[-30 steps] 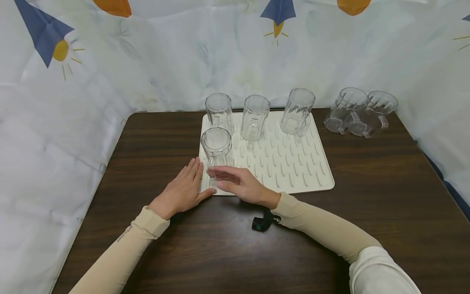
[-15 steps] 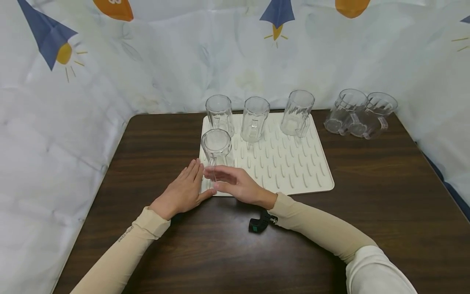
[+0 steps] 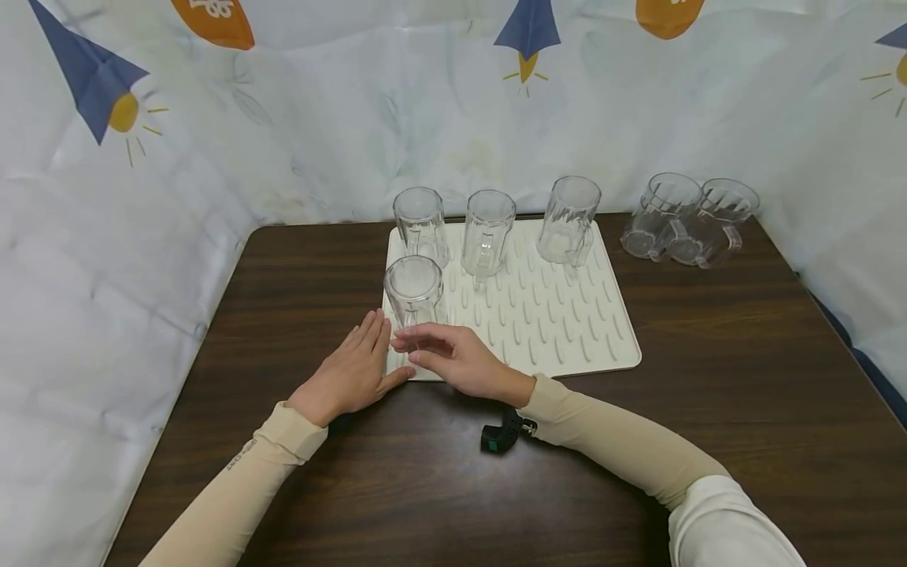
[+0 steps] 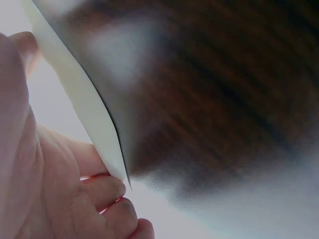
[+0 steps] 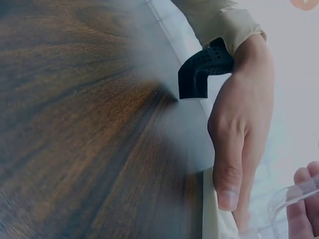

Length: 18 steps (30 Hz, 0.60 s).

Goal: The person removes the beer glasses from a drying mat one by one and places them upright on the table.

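In the head view a clear mug (image 3: 414,287) stands at the front left of the white ridged mat (image 3: 567,331), its handle toward me. My right hand (image 3: 460,358) is beside that handle, fingers reaching left and thumb apart from them. The right wrist view shows the clear handle (image 5: 286,199) overlapping this hand's fingers (image 5: 298,219). My left hand (image 3: 347,370) lies along the mat's left edge with fingers straight and thumb at the front corner. In the left wrist view its fingertips (image 4: 107,191) are right at the mat's edge (image 4: 94,114).
Behind the front mug stand three more clear mugs along the mat's back, including one at the left (image 3: 420,224). Two further mugs (image 3: 659,216) are at the table's back right. A black wrist camera (image 3: 503,437) hangs under the right forearm. White printed cloth (image 3: 319,118) surrounds the table (image 3: 298,276).
The head view has shifted slightly. The front mug sits slightly nearer me and less of its handle shows above the right fingers. The left hand holds its place at the mat edge.
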Available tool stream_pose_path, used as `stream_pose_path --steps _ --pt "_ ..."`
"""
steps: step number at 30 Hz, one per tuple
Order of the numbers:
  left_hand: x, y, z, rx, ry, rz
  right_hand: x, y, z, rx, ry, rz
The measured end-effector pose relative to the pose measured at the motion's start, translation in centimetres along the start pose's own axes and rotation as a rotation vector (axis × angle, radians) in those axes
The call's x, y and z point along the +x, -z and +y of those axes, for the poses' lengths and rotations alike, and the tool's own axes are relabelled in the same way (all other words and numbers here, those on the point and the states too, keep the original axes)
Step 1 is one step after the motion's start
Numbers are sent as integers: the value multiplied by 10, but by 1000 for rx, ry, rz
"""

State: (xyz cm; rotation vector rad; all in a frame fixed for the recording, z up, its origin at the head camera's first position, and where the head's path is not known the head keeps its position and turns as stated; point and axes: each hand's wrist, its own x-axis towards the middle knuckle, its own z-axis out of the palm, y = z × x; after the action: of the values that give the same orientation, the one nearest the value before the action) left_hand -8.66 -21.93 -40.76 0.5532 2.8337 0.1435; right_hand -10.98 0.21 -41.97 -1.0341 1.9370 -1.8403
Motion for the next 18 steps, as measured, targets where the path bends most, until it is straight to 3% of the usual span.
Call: stream_pose_path --steps 18 --pt "-2 0 2 0 8 7 -8 -1 1 -43 69 77"
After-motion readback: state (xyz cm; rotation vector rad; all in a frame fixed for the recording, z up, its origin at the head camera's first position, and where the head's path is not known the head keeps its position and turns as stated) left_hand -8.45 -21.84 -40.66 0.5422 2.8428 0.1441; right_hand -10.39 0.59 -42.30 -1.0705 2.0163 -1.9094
